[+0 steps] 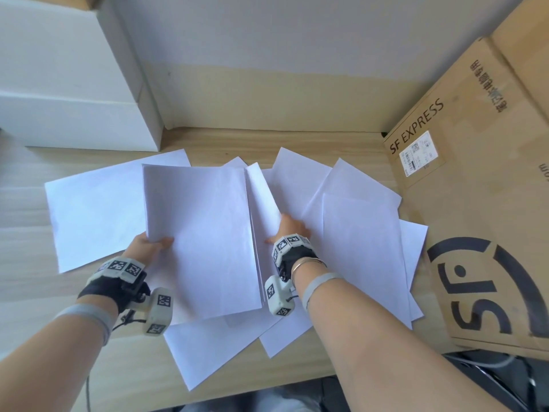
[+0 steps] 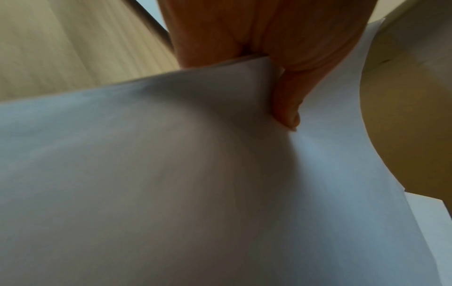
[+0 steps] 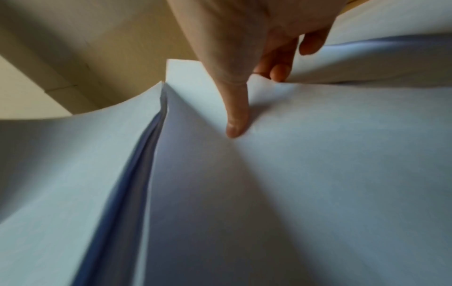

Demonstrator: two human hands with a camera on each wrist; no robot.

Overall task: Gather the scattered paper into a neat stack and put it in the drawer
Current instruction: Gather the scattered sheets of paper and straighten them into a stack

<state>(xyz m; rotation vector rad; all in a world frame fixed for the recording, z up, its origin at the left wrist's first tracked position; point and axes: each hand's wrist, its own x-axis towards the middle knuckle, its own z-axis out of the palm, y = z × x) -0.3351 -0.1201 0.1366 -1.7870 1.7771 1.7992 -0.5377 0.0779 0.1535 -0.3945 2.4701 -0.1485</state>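
Several white sheets lie fanned and overlapping across the wooden table. My left hand grips a gathered paper stack at its left edge and holds it above the loose sheets. The left wrist view has the thumb on top of the stack and the fingers underneath. My right hand pinches a single sheet that stands tilted against the stack's right edge. The thumb presses that sheet from above, with the fingers curled behind its edge. No drawer is in view.
A big SF Express cardboard box stands on the right, over the edge of some sheets. White boxes are stacked at the back left against the wall. The table's near edge runs along the bottom, with cables at the lower right.
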